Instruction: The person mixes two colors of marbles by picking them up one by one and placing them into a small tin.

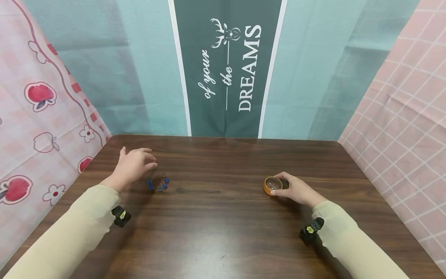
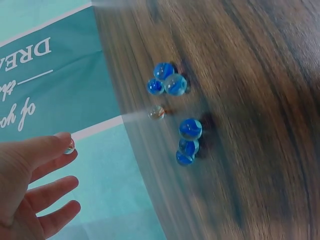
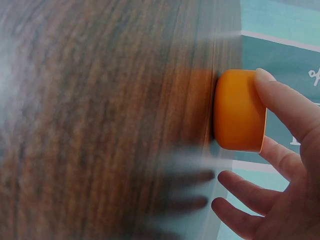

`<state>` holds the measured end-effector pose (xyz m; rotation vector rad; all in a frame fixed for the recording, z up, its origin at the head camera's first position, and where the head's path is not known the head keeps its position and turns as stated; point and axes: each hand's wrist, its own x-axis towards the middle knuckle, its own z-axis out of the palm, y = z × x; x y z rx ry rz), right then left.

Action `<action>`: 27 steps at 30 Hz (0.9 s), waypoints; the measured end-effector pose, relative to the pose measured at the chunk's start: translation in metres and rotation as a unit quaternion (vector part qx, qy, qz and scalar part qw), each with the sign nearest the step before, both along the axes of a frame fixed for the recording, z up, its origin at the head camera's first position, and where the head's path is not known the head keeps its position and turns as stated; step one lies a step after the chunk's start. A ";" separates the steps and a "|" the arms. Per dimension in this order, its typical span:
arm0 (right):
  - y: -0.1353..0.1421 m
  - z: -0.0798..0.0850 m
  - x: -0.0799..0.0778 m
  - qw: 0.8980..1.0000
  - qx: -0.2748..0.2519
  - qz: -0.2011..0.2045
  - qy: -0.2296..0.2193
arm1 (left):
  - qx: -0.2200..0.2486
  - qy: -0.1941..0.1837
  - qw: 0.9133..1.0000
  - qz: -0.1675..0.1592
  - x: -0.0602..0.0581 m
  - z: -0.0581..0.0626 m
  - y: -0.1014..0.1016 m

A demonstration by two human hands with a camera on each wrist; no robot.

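Two hands at work above a dark wood-grain worktop (image 1: 216,228). The left hand (image 1: 134,164), raised beside a loose group of marbles, pinches a small clear marble (image 2: 69,146) with a reddish streak between thumb and index finger; two further fingers extend apart from one another. The right hand (image 1: 292,188) holds an orange cup (image 3: 240,111), its thumb at the rim and other fingers spread; the cup stands upright on the worktop, well apart from the marbles. Small glinting objects lie inside the cup, too small to tell singly.

The group on the worktop comprises seven marbles. Three blue marbles (image 2: 173,83) sit in a tight cluster, one paler than the other two. A clear marble with an orange streak (image 2: 156,112) lies near them, while a second blue trio (image 2: 188,145) forms a short row.

Both forearms wear pale sleeves (image 1: 73,228), and a black wrist camera (image 1: 121,216) shows at each cuff. Behind the worktop hangs a teal cloth (image 1: 150,77) with a darker central panel (image 1: 209,116) bearing white lettering and an antlered head. A pink apple-and-flower cloth (image 1: 21,147) borders the left side; a pink cloth with a white grid (image 1: 404,89) borders the right.
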<state>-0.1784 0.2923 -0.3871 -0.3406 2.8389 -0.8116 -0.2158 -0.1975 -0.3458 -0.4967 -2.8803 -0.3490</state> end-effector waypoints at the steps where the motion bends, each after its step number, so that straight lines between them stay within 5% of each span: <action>1: 0.000 0.000 0.000 1.000 0.000 -0.001 0.000 | 0.001 0.001 1.000 -0.002 0.000 0.000 0.002; 27: 0.001 -0.003 -0.001 1.000 -0.006 -0.009 -0.005 | 0.007 0.007 0.998 -0.061 -0.006 -0.004 0.044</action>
